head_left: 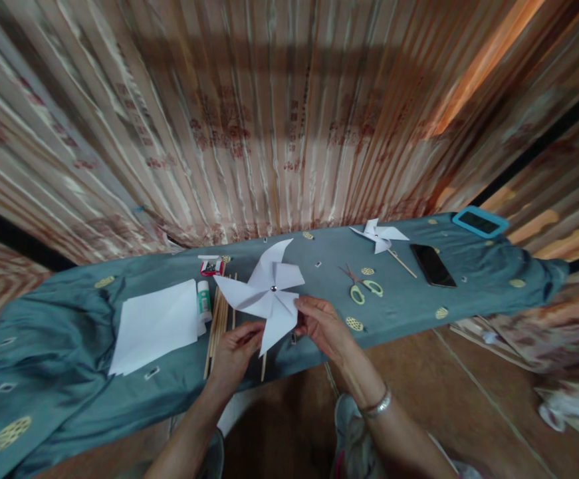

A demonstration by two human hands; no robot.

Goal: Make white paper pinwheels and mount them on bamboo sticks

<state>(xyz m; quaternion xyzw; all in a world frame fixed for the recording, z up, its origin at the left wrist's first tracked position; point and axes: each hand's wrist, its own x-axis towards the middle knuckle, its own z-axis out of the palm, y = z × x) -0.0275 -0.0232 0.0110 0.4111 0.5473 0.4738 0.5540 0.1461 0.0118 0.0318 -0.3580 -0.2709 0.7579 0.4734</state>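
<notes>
A white paper pinwheel [269,299] with a round shiny pin at its centre is held up over the front of the cloth-covered table. My right hand [322,326] pinches the edge of its right blade between thumb and fingers. From the lower left, my left hand [236,349] has its fingertips closed at the pinwheel's underside, partly hidden by the paper. Below the pinwheel the end of a wooden stick [264,366] shows; whether it is joined to the pinwheel is hidden. Beside my left hand lies a bundle of thin wooden sticks [218,326].
Left of the sticks are a glue stick [204,301], a stack of white paper [157,326] and a small red box [212,267]. To the right lie scissors [363,288], another pinwheel [379,238] on a stick, a black phone [433,265] and a blue-framed object [481,221].
</notes>
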